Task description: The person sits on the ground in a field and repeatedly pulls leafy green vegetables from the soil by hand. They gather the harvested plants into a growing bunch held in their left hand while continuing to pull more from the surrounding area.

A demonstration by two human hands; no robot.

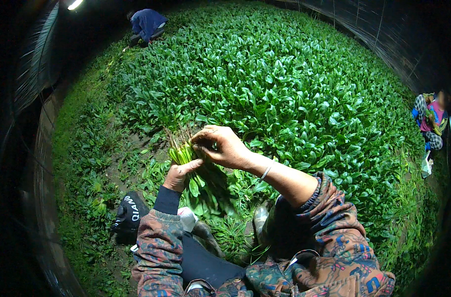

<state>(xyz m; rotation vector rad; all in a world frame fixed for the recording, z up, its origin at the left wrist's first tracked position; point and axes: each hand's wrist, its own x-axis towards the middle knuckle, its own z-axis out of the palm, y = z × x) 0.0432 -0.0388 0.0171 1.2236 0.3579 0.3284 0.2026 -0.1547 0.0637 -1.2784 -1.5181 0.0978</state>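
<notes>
My left hand (179,172) is closed around a bunch of leafy greens, likely spinach (181,154), with its thumb across the pale green stems. Thin brownish roots (178,136) point up and away from me, while the dark leaves hang down towards my feet. At the right side of the root end is my right hand (223,146), its thumb and fingers curled together against the bunch. Whether a stem or root is pinched between those fingertips is hidden. A pale bracelet circles the right wrist.
Dense rows of leafy plants (270,81) fill the ground ahead. Cut greens (229,232) lie between my boots (260,219). A black bag (130,213) with writing lies left of my left sleeve. One person (147,25) crouches far left, another (431,118) at the right edge.
</notes>
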